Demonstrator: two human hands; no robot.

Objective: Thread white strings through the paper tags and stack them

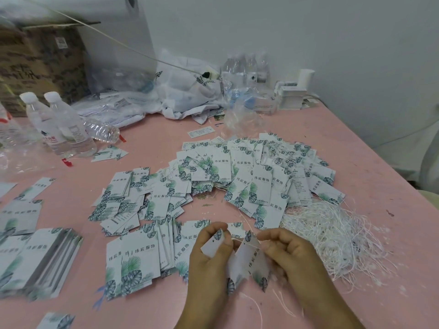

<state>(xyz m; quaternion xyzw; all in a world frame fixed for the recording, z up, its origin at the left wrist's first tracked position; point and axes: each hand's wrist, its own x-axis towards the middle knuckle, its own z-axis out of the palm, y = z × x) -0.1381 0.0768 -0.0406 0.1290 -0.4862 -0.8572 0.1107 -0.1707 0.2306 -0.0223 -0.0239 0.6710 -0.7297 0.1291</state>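
Left hand (211, 248) pinches leaf-printed white paper tags (247, 260); right hand (288, 250) pinches thin white string (248, 244). Keep it taut, aim for the hole

Bare pink table (370, 148) lies open along the right side of the frame and in a strip at the lower centre. The middle is blocked by a wide arc of spread paper tags (237, 176), with a tangle of white strings (332, 236) at right centre. Tag stacks (45, 255) fill the lower left. Water bottles (64, 124) stand at upper left (one lies on its side), and crumpled plastic bags (185, 91) crowd the far edge.
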